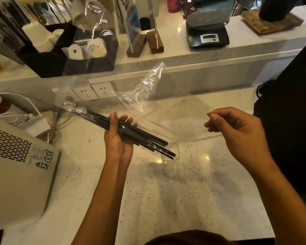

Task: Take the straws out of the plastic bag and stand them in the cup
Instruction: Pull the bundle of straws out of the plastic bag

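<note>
My left hand [117,137] grips a bundle of several thin black straws [145,138] lying across its palm. Their far ends at the upper left sit inside the clear plastic bag [141,89], which trails up and to the right in the air. Their near ends point down to the right, over the rim of a small clear glass cup [174,156] standing on the counter. My right hand [235,131] hovers to the right of the cup, fingers loosely curled, holding nothing that I can see.
A beige machine [16,167] with vents fills the left. Wall sockets [94,91] and cables sit behind. On the raised ledge stand a black organiser with paper cups [60,50], wooden sign holders [154,43] and a black scale [208,39]. A dark shape [290,110] stands at right.
</note>
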The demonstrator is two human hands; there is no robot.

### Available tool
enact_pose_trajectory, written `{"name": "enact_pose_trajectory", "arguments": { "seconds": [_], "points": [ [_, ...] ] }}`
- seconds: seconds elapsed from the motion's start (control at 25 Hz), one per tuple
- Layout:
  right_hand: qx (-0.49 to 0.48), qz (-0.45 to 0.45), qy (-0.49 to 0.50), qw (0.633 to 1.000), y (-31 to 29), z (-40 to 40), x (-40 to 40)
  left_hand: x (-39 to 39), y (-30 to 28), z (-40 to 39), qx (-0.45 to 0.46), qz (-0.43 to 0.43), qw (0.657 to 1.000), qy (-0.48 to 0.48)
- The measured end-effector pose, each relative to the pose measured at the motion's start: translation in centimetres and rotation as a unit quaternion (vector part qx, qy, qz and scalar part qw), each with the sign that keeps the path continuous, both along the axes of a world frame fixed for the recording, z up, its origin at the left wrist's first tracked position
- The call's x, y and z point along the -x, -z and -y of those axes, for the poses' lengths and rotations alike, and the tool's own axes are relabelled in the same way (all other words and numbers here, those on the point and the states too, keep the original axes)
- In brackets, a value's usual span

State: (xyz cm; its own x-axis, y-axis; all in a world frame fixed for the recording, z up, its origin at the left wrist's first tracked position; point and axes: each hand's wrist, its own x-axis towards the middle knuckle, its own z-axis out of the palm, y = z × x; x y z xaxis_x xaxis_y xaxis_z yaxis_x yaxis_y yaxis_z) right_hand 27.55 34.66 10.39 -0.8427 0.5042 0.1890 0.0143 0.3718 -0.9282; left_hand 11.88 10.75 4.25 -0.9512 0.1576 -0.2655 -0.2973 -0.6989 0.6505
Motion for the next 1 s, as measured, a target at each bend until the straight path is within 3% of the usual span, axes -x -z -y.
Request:
{"name": "enact_pose_trajectory", "arguments": {
  "seconds": [0.36, 0.68, 0.84, 1.0],
  "points": [
    [0.018, -0.007, 0.03, 0.999, 1.2, -0.9, -1.3, -0.9, -0.8, -1.1, 0.041, -0.024, 0.999, 0.013],
    [0.049, 0.008, 0.09, 0.995, 3.3, -1.6, -4.1, -1.3, -1.6, -2.4, -0.007, -0.05, 0.998, 0.035],
    [0.066, 0.009, 0.112, 0.991, 3.5, -1.7, -4.9, -2.2, -1.4, -2.4, 0.071, -0.061, 0.996, 0.006],
    [0.066, 0.033, 0.126, 0.989, 4.1, -1.9, -5.4, -2.9, -1.5, -1.5, 0.236, -0.077, 0.969, -0.015]
  ]
}}
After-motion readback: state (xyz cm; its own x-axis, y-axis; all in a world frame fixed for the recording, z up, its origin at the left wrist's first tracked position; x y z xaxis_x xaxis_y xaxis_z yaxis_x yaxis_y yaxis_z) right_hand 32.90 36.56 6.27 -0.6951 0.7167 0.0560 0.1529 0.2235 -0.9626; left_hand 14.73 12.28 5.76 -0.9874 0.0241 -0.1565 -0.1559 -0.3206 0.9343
